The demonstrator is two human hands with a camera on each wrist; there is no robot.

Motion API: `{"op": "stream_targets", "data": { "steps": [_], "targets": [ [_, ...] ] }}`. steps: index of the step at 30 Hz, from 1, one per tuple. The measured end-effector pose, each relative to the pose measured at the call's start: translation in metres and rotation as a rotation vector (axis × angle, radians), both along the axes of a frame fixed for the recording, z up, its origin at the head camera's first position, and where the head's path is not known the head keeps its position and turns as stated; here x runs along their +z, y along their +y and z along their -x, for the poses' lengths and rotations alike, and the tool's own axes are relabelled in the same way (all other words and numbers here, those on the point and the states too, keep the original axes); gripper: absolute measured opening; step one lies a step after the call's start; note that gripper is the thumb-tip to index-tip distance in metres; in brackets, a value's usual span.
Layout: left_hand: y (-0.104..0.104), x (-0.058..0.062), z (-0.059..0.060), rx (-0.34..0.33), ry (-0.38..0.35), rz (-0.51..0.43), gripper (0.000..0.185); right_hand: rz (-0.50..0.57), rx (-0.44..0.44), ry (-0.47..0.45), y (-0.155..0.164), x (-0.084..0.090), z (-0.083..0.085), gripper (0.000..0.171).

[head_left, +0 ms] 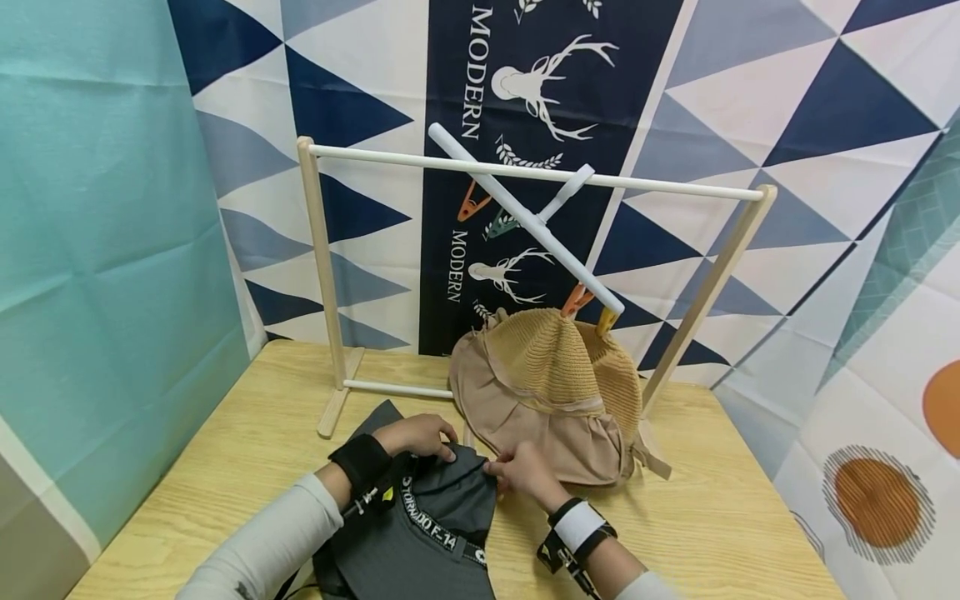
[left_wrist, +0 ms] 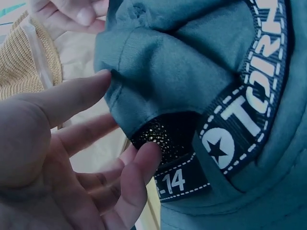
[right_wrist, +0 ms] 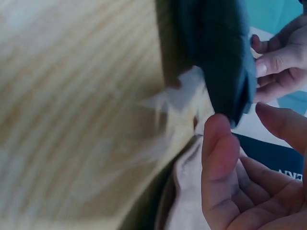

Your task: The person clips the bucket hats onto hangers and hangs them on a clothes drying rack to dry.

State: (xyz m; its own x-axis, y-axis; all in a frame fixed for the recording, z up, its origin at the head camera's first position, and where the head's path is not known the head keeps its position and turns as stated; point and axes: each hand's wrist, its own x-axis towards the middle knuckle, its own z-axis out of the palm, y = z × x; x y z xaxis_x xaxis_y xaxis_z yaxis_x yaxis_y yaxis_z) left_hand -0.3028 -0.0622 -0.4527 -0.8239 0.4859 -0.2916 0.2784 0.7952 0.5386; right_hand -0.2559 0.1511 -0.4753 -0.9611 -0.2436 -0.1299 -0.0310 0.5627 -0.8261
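Note:
A dark grey hat (head_left: 427, 533) with a black lettered band lies on the wooden table (head_left: 247, 450) in front of me. My left hand (head_left: 438, 450) holds its far edge: in the left wrist view the thumb (left_wrist: 72, 96) lies on top of the grey hat (left_wrist: 192, 72) and the fingers (left_wrist: 139, 167) lie under the brim. My right hand (head_left: 498, 471) pinches the same edge a little to the right. In the blurred right wrist view the grey hat's (right_wrist: 216, 48) tip sits between that hand's thumb and forefinger.
A beige and straw sun hat (head_left: 555, 392) hangs by clips from a tilted white hanger (head_left: 525, 217) on a wooden drying rack (head_left: 322, 283), its brim touching the table just beyond my hands. Patterned cloth walls close in the back and sides.

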Motion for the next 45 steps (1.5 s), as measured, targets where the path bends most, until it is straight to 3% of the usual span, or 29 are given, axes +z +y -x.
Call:
{"op": "stream_targets", "data": {
  "steps": [4, 11, 19, 29, 40, 45],
  "targets": [
    [0.0, -0.004, -0.001, -0.012, -0.001, -0.002, 0.022, -0.037, 0.021, 0.027, 0.0, -0.008, -0.004, 0.018],
    [-0.001, -0.008, -0.002, 0.035, -0.008, 0.02, 0.012, -0.096, 0.028, 0.033, -0.002, -0.016, -0.007, 0.026],
    [0.0, -0.01, -0.003, 0.054, -0.003, 0.046, 0.021, -0.128, 0.081, -0.03, -0.002, -0.018, -0.008, 0.05],
    [0.003, -0.019, -0.005, 0.025, 0.011, 0.082, 0.023, -0.137, 0.075, -0.031, -0.003, -0.022, -0.013, 0.038],
    [0.004, -0.02, -0.004, 0.032, 0.004, 0.073, 0.037, -0.165, 0.052, 0.005, -0.006, -0.023, -0.015, 0.05],
    [0.003, -0.02, -0.005, 0.046, -0.011, 0.061, 0.028, -0.178, 0.052, 0.026, -0.008, -0.025, -0.016, 0.053]
  ]
}}
